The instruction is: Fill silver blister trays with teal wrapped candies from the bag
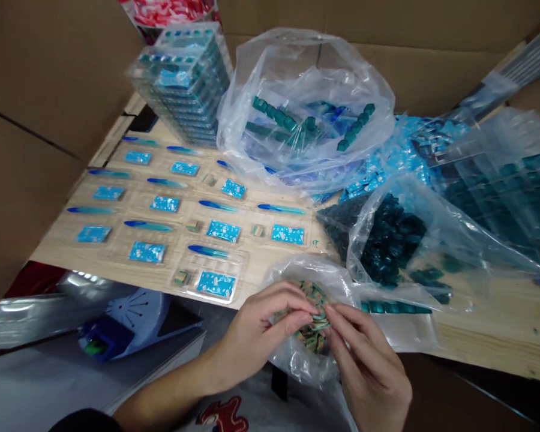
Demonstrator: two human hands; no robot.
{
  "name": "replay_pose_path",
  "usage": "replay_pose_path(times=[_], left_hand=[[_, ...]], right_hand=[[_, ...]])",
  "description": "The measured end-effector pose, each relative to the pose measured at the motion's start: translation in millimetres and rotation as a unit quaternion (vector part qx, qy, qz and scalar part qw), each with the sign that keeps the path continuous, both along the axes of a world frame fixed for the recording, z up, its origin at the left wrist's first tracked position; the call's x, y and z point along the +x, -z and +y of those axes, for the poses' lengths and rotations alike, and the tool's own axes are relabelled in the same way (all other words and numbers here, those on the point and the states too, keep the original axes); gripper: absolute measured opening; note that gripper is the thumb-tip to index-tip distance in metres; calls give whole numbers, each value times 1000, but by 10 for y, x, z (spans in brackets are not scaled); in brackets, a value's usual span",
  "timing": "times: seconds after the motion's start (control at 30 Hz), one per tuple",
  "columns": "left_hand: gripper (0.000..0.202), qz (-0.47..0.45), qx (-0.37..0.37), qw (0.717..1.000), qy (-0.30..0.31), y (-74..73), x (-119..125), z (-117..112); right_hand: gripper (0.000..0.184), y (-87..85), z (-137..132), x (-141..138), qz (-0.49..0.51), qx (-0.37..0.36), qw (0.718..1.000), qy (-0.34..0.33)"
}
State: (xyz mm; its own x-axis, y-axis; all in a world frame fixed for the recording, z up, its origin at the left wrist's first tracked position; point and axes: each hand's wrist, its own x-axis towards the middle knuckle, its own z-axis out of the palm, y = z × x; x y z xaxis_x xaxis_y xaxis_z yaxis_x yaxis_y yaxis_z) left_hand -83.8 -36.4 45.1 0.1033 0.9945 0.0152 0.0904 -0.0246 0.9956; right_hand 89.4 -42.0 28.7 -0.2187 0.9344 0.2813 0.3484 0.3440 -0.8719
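Both my hands are closed in a pinch above an open clear plastic bag [342, 279] at the table's front edge. Small green-and-tan striped pieces [314, 343] fill the bag. Thumb and forefinger of my left hand [263, 321] meet over the pieces, and the fingertips of my right hand [371, 360] meet beside them. A small striped piece seems to be between the fingertips, mostly hidden. Left of the bag lies a clear tray [239, 273] with a blue pen [207, 251], a blue patterned packet [216, 285] and a striped block [182, 277].
Several similar trays lie in rows across the wooden table [49, 243]. A stack of filled trays [184, 90] stands at the back. Large plastic bags hold dark teal pieces [387, 234] and teal strips [274, 114]. Blue packets [387, 159] are heaped behind. Cardboard walls [432, 72] enclose the space.
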Motion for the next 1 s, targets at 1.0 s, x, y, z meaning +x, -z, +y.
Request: replay_pose_path(times=[1.0], left_hand=[[28,77,129,986,76,89,-64,-37]], right_hand=[[22,-47,-4,-62,122,-107,984,71]])
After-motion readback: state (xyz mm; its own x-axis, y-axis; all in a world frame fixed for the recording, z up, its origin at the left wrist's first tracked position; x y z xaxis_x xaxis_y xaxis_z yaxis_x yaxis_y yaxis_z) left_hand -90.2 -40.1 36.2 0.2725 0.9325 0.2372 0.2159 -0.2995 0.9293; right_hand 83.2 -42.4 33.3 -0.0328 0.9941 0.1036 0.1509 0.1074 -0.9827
